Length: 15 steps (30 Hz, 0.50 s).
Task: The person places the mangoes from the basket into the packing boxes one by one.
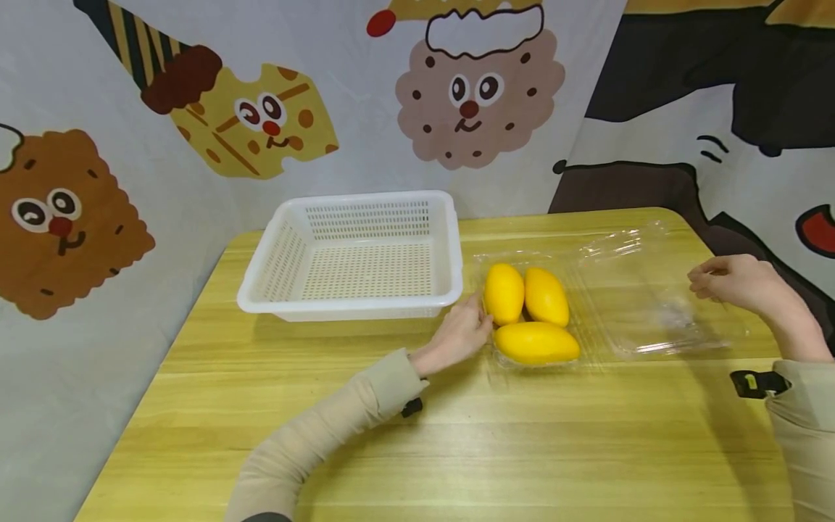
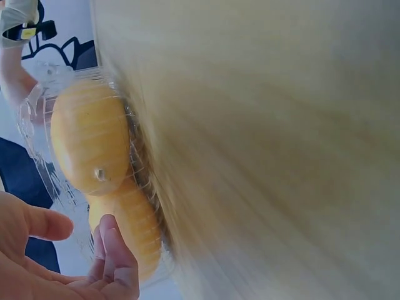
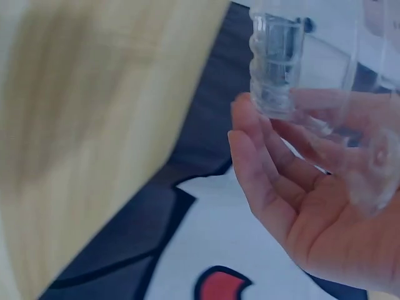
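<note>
Three yellow mangoes [image 1: 538, 343] sit in a clear plastic clamshell box [image 1: 590, 359]. Its transparent lid [image 1: 642, 301] is folded out to the right. At the box's left side is my left hand [image 1: 459, 330], fingertips close to the wall and the nearest mango. In the left wrist view its thumb [image 2: 53, 225] stands apart from the bent fingers, with nothing seen between them. My right hand [image 1: 740, 283] is at the lid's right part. In the right wrist view its loosely bent fingers [image 3: 250, 162] touch the clear plastic, and the thumb shows through it.
A white perforated plastic basket [image 1: 365, 313] stands left of the box on the wooden table [image 1: 404, 464]. Behind the table hangs a cloth with cartoon prints [image 1: 479, 98]. The table's right corner curves away just beyond the lid.
</note>
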{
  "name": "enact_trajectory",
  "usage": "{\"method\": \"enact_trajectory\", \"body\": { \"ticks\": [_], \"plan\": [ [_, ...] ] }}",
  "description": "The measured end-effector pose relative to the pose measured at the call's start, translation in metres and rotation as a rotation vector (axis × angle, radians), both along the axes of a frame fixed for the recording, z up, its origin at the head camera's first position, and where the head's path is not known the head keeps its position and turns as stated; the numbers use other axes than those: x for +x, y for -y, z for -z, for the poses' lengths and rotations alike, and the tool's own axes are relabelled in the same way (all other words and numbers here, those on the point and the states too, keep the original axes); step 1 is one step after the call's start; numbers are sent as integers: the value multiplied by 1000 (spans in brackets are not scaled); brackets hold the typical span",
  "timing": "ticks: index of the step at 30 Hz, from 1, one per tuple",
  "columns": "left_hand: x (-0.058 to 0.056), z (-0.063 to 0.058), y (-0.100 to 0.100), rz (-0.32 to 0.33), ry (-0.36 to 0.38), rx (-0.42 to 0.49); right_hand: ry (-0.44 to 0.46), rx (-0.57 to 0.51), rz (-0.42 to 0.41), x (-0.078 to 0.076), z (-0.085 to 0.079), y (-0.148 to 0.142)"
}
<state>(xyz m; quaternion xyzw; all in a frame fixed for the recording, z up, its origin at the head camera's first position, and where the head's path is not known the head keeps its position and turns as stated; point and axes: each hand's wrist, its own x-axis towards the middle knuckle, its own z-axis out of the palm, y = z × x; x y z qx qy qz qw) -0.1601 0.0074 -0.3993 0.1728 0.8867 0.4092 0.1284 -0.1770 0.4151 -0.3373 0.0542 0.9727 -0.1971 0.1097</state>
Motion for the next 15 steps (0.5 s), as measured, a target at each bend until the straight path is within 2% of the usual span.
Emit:
{"method": "enact_trajectory", "body": {
  "ticks": [7,11,15],
  "plan": [
    [-2,-1,1,-36,50,11,-86,-30,-66,5,-31,23],
    [-2,-3,1,-33,81,11,-132,-53,-61,11,-46,39],
    [-4,-3,3,-19,70,-24,-181,-107,-57,12,-54,54]
  ]
}}
